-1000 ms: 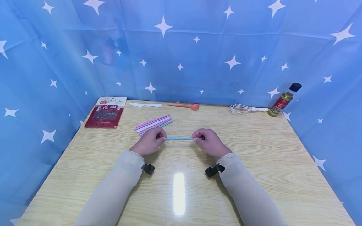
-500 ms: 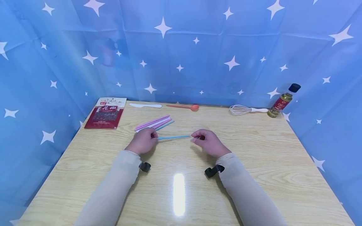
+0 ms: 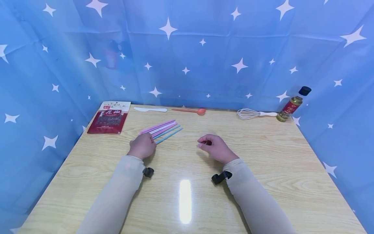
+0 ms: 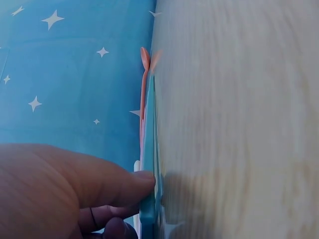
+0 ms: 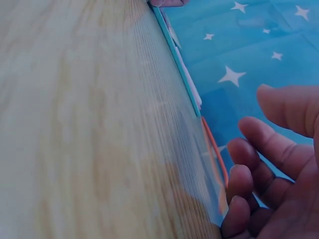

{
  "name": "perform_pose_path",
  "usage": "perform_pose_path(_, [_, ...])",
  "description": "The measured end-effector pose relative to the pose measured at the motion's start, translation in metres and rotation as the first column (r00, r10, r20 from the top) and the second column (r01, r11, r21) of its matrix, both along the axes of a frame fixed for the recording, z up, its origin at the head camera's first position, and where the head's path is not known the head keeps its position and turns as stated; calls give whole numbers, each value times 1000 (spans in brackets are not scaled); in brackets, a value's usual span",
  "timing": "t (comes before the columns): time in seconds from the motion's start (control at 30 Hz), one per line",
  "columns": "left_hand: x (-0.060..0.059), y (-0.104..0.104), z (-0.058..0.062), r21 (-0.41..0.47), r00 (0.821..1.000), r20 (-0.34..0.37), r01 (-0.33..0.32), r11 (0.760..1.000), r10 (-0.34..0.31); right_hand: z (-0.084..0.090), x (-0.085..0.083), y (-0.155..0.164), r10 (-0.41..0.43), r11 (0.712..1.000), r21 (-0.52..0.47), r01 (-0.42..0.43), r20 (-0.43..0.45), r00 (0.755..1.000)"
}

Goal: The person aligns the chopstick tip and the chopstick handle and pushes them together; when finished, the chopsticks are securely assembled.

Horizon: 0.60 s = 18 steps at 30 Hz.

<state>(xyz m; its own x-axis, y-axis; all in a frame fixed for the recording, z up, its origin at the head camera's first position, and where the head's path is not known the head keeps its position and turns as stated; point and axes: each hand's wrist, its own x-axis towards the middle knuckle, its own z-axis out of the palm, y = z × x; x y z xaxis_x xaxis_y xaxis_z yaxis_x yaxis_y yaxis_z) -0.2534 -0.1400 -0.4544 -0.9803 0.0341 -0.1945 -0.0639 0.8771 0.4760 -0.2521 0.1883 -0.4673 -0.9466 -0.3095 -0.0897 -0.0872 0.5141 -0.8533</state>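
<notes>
In the head view my left hand [image 3: 142,145] pinches the near end of a light blue chopstick [image 3: 169,136], which slants away to the right. Thumb and fingers close around its squared end in the left wrist view, where the chopstick [image 4: 148,149] points forward close over the table. A second blue chopstick [image 3: 166,132] lies just behind it, beside a row of pink and white chopsticks [image 3: 160,127] whose near ends are partly hidden by the hand. My right hand [image 3: 215,147] hovers to the right with loosely bent fingers [image 5: 251,129], holding nothing.
Along the back edge of the wooden table [image 3: 263,182] lie a white knife [image 3: 150,109], an orange spoon [image 3: 200,111] and a whisk [image 3: 254,113]. A red spice packet [image 3: 109,118] lies at left; an oil bottle [image 3: 289,109] stands at right. A starry curtain [image 3: 187,48] surrounds the table.
The blue chopstick was stretched between both hands. The right hand has let go and stayed put, while the left hand carried the chopstick leftward and turned it parallel beside the others.
</notes>
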Motion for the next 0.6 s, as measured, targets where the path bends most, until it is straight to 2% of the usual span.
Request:
perform_pose_path(0.3, [2,-7,-3,-1,998,30,-63,998,63,-8,0,-3,4,1000,-14,-3,25,1000])
perform_pose_path(0.6, [0,-4,-7,66,994,-22,-107,992,109,-6,0,1,-19,1000,-11,19,36,999])
